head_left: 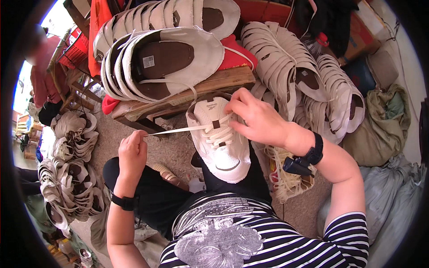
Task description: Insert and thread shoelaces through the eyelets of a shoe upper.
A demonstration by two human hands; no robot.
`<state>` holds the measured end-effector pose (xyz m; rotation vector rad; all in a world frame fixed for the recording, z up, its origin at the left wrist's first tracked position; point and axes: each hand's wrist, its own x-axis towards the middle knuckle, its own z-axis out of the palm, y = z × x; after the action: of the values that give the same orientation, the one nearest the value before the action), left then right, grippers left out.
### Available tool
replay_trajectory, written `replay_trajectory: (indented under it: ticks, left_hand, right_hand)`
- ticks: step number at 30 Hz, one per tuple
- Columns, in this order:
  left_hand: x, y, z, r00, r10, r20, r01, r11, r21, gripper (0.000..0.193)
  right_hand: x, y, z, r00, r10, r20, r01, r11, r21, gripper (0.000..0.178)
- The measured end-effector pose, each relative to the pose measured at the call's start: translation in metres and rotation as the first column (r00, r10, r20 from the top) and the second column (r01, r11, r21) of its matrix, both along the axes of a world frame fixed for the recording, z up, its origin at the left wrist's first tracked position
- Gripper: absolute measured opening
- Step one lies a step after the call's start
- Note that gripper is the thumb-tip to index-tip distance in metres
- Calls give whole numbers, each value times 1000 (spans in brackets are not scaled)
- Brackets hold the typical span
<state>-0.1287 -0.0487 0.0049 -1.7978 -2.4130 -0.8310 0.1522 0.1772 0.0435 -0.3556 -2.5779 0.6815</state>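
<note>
A white sneaker upper (223, 154) rests on my lap, toe toward me, with cream laces threaded across its front and a small brown tab on the tongue. My left hand (133, 152) is off to the left, fingers pinched on the free end of a shoelace (178, 130). That lace runs taut from the pinch to the shoe's eyelets. On the shoe's right side, my right hand (261, 119) has its thumb and fingers closed at the eyelet edge near the tongue; the fingertips partly hide what they grip.
Ahead stands a wooden bench (183, 96) bearing nested rows of white shoe uppers (210, 53). More stacked uppers (279, 58) lie at the right and on the floor at left. Beside my right thigh is a bundle of cream laces (286, 176). Sacks (377, 134) line the right side; another person (47, 67) is far left.
</note>
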Motion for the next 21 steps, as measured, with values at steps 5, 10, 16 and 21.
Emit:
replay_trajectory:
  ticks: [5,10,16,21]
  left_hand:
    - [4,1,9,1000,-20,-7,20,997,74,10]
    - [19,-7,17,955,19,295,-61,989,132,8]
    - [44,9,54,56,-114,992,-45,992,117,11]
    - [64,37,68,-359,-325,875,-62,944,324,36]
  right_hand:
    - [-12,6,6,969,80,233,-75,997,-30,11]
    - [-17,2,8,952,32,306,-2,995,-100,10]
    - [-20,-6,16,876,27,482,-45,999,26,19]
    - [-26,5,15,825,118,553,-41,988,-150,23]
